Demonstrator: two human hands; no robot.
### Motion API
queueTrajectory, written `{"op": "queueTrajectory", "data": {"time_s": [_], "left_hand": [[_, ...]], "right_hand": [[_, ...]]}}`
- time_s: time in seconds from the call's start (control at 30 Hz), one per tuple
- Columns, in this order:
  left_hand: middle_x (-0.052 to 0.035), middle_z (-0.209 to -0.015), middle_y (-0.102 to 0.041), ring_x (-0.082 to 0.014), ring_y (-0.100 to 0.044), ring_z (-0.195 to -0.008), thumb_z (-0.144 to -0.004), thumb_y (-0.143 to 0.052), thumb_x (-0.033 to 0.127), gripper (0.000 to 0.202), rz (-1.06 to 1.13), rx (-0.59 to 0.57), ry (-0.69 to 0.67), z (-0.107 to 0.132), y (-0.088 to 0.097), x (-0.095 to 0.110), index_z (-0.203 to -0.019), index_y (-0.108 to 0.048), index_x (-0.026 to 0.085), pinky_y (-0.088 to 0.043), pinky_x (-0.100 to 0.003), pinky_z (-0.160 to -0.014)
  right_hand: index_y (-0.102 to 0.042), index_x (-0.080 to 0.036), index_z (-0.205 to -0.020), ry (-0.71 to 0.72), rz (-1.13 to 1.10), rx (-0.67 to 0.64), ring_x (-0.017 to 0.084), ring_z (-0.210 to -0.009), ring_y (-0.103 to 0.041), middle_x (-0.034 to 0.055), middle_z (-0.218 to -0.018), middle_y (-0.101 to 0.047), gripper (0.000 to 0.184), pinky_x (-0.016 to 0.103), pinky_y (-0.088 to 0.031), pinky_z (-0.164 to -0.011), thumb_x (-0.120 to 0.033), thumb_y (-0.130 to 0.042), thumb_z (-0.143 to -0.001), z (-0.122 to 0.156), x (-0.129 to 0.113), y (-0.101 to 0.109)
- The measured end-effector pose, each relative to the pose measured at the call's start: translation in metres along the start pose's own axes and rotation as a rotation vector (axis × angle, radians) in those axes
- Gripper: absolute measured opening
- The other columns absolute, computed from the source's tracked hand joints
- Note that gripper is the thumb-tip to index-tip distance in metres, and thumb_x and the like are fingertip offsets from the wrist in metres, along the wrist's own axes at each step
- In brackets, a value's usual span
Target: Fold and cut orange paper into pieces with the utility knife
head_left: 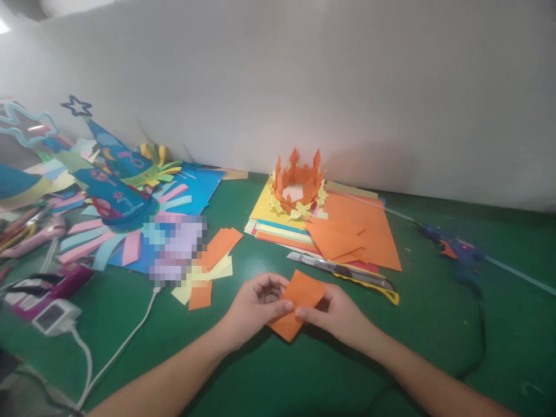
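Note:
Between my two hands is a small rectangle of orange paper (306, 291), held slanted above the green table. My left hand (256, 304) pinches its left edge, thumb on top and fingers curled behind. On the right side, my right hand (336, 315) grips it the same way, its thumb close to the left one. Just beyond the hands lies a utility knife (343, 270) with a yellow-edged handle. Farther back, an orange and yellow paper crown (299, 185) rests on a stack of coloured paper (260, 211). Larger orange sheets (369, 226) spread to its right.
Orange strips (222, 246) and pale yellow pieces (223, 267) lie left of my hands. Blue cone hats (121, 194) with paper fringes stand farther left, near a white charger (56, 317) and its cable. A blue glue gun (463, 255) lies at right, its cord trailing forward.

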State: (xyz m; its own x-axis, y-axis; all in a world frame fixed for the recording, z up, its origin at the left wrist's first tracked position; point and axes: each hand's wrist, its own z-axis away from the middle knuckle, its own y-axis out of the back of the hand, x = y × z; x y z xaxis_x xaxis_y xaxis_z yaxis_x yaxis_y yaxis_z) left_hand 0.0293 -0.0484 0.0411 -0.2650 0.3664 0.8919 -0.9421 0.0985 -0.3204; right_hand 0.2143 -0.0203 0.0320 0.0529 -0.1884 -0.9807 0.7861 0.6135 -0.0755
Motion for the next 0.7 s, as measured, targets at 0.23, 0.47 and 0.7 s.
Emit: {"op": "queueTrajectory", "data": {"time_s": [0.23,0.47,0.7], "left_hand": [[-0.0001,-0.08,-0.06,-0.0093,-0.055,-0.073,-0.065,-0.08,0.028,0.033,0.016,-0.035,0.006,-0.0022,-0.0005,-0.0061,-0.088,-0.061,0.015,-0.043,-0.021,-0.071],[0.0002,-0.078,-0.062,-0.0096,-0.055,-0.073,-0.07,-0.076,0.034,0.029,0.035,0.0,0.023,0.0008,-0.0001,-0.0048,-0.088,-0.063,0.016,-0.042,-0.021,-0.071],[0.0002,-0.077,-0.065,-0.0118,-0.058,-0.073,-0.066,-0.078,0.036,0.026,0.04,0.064,0.027,-0.0001,-0.0016,-0.0007,-0.079,-0.067,0.016,-0.044,-0.024,-0.073]], "right_hand": [[-0.066,-0.015,-0.092,-0.028,0.046,0.007,0.021,-0.084,-0.063,0.0046,-0.092,-0.07,0.034,0.032,-0.05,-0.076,-0.044,-0.068,-0.075,-0.0001,-0.0016,0.0003],[-0.064,-0.015,-0.085,-0.088,0.01,0.041,0.011,-0.056,-0.053,0.0003,-0.073,-0.066,0.034,0.023,-0.043,-0.053,-0.046,-0.07,-0.072,-0.0016,-0.0014,0.0019],[-0.063,-0.015,-0.08,-0.123,-0.001,0.071,0.009,-0.052,-0.048,-0.0011,-0.067,-0.062,0.036,0.022,-0.04,-0.049,-0.048,-0.072,-0.068,-0.0016,-0.0056,0.0017]]}}
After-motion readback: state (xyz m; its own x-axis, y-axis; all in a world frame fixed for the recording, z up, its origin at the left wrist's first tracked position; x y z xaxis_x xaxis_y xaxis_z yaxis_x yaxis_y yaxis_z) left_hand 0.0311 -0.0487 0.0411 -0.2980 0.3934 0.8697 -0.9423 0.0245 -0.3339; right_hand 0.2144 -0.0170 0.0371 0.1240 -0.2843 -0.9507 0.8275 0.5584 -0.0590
